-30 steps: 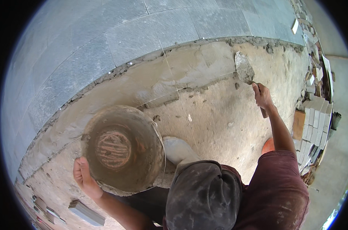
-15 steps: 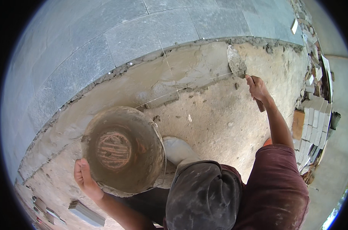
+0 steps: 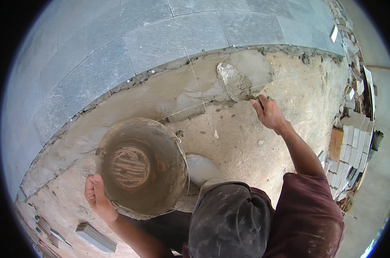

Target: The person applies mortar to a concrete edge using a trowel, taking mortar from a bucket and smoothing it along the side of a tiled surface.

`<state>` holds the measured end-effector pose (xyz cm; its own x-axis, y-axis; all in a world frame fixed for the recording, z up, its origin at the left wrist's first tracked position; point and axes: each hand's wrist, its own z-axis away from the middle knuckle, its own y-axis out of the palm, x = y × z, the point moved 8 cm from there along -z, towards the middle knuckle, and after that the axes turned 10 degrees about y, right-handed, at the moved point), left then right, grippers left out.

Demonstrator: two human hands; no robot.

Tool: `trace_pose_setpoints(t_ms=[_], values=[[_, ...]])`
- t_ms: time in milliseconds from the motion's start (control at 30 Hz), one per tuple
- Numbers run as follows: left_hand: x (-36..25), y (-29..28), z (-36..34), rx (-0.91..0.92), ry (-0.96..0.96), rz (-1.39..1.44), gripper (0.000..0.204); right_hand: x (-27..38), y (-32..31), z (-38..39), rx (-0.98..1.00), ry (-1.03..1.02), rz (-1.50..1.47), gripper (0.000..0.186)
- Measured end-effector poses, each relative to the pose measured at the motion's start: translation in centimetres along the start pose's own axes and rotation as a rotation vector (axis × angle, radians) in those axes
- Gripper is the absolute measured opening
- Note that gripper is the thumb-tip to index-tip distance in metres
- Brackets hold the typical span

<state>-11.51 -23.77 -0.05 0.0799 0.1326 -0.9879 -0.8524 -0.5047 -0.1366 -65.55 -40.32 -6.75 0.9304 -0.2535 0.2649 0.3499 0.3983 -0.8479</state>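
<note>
My right hand [image 3: 270, 113] is closed round the handle of a trowel [image 3: 233, 79]. The trowel's wet, mortar-smeared blade lies on a band of grey mortar [image 3: 160, 92], close to a taut string. At the left, my left hand [image 3: 99, 195] has its fingers curled on the rim of a round bucket [image 3: 167, 189]. A thin wire handle hangs down the bucket's right side. Inside, its walls are coated with mortar, and reddish scraped marks show on the bottom. Part of the left hand's grip is hidden behind the rim.
Grey stone tiles [image 3: 160, 38] cover the far floor, bordering the mortar band. Rough bare ground [image 3: 246, 146] lies nearer. Stacked blocks [image 3: 353, 139] line the right side, and stacked tiles [image 3: 96, 237] lie at lower left. A white-covered leg [image 3: 203, 170] is beside the bucket.
My right hand has swept the trowel left and slightly nearer across the mortar, leaving a wider smoothed patch behind it. The left hand stays at the bucket; the view has shifted slightly.
</note>
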Motion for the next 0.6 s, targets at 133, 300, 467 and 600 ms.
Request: trace_pose_setpoints(t_ms=[133, 300, 467, 600], values=[[-0.4, 0.0, 0.2, 0.0, -0.001, -0.011, 0.037, -1.2, -0.9, -0.3, -0.076, -0.04, 0.025, 0.049], [0.0, -0.6, 0.0, 0.001, 0.011, -0.017, 0.038, -5.1, -2.8, 0.3, -0.146, 0.107, -0.027, 0.051], [-0.4, 0.0, -0.5, 0.03, 0.019, -0.045, 0.037, -0.3, -0.9, 0.8, 0.01, -0.037, -0.032, 0.05], [-0.2, 0.2, -0.2, 0.042, 0.009, -0.015, 0.036, 3.8, 0.3, 0.1, 0.043, -0.06, 0.001, 0.048]])
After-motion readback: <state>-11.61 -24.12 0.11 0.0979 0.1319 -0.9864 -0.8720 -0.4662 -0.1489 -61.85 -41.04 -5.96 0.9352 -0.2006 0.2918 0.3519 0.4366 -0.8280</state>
